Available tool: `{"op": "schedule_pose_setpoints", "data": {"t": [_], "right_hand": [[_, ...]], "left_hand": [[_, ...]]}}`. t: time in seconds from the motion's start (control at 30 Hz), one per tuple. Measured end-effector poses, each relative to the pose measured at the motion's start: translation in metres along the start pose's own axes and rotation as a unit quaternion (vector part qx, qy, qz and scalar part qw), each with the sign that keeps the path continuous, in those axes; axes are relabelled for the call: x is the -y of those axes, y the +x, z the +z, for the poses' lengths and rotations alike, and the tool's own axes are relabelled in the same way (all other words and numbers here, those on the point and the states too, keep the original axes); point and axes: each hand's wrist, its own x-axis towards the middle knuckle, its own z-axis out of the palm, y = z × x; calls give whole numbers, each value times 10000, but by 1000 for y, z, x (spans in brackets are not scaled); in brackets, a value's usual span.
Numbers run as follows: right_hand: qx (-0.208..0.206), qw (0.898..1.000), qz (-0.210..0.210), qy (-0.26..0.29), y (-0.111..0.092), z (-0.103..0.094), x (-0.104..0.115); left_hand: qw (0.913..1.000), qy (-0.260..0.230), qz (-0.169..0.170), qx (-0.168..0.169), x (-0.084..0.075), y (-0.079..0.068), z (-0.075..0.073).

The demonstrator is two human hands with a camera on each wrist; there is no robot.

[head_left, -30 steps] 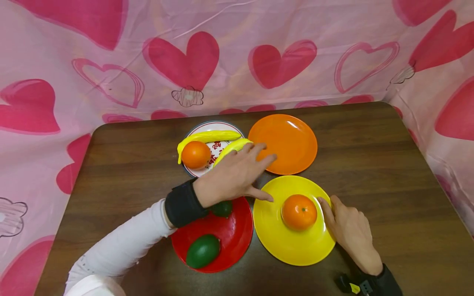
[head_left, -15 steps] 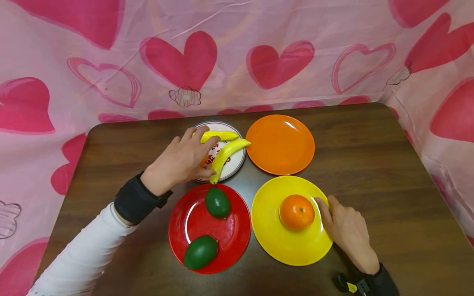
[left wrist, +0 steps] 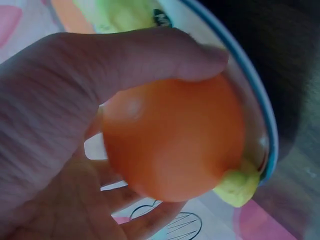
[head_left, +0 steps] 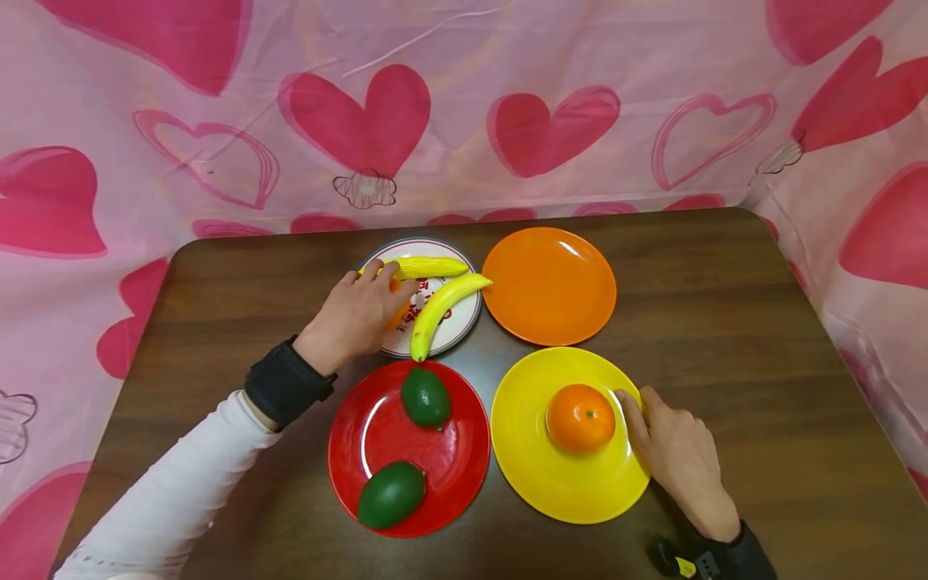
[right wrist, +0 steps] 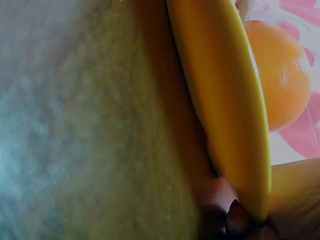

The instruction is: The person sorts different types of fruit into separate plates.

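At the back left, my left hand (head_left: 355, 314) grips an orange (left wrist: 175, 140) on a white patterned plate (head_left: 455, 324). In the left wrist view the thumb lies across the orange and the fingers curl round its other side; from the head view it is mostly hidden. Two bananas share that plate: one banana (head_left: 433, 267) along the back, another banana (head_left: 442, 310) slanting over the front rim. My right hand (head_left: 681, 455) holds the right rim of a yellow plate (head_left: 565, 493), thumb on top and fingers beneath. A second orange (head_left: 580, 419) sits on the yellow plate.
A red plate (head_left: 457, 491) at the front left carries two green fruits, a smaller green fruit (head_left: 425, 399) behind a larger green fruit (head_left: 391, 495). Behind the yellow plate lies a bare orange plate (head_left: 548, 286). Heart-printed cloth (head_left: 464, 121) hangs behind the wooden table (head_left: 747, 322).
My left hand has moved left from above the middle of the plates to the orange on the white plate and has closed round it. The right hand stays on the yellow plate's rim.
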Motion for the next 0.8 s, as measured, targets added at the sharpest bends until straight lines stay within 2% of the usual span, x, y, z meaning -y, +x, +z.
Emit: {"op": "schedule_pose_setpoints", "data": {"t": [0.17, 0.37, 0.57, 0.67, 0.8], "right_hand": [[-19, 10000, -11, -8, 0, 1, 0], [-48, 10000, -17, -13, 0, 1, 1], [-138, 9999, -76, -8, 0, 2, 0], [-166, 9998, -74, -16, 0, 2, 0], [-134, 9999, -47, -12, 0, 2, -1]], "left_hand": [[9995, 243, 117, -171, 0, 0, 5], [9993, 244, 59, -286, -2, -1, 4], [9969, 318, 22, -717, -10, -4, -4], [9957, 213, 82, -903, -16, -6, -11], [9949, -52, 177, -991, -26, -8, -20]]}}
